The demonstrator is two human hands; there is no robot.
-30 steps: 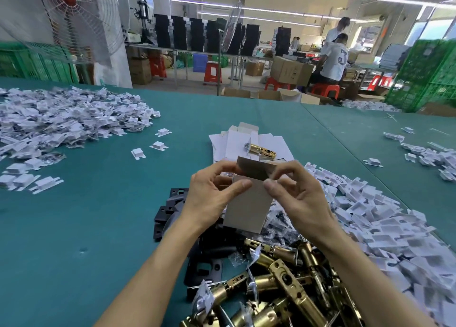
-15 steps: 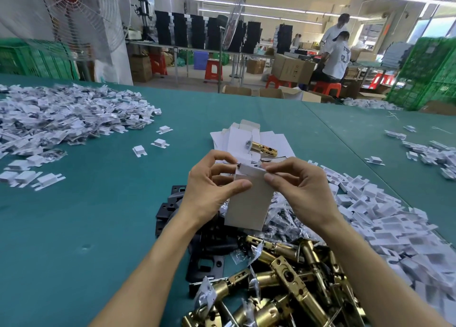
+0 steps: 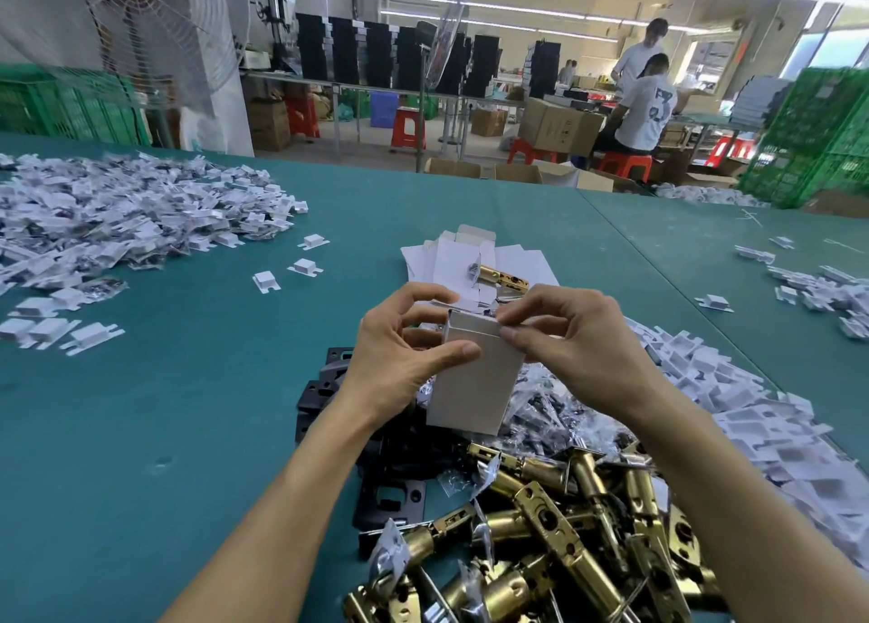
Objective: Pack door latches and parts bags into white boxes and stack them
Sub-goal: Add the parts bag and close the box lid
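- White box is held upright at centre, above the parts heap, top flap folded down.
- Your left hand grips its side to steady it; your right hand pinches the flap edge, likely to tuck it.
- Brass latches lie heaped nearer, within reach.

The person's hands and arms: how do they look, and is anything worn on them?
Both are bare. The left hand and the right hand have no gloves, and no ring shows on the fingers in view. Neither wrist has a watch or band. The left forearm and the right forearm show no sleeve down to the picture's edge. The thumbnails look short.
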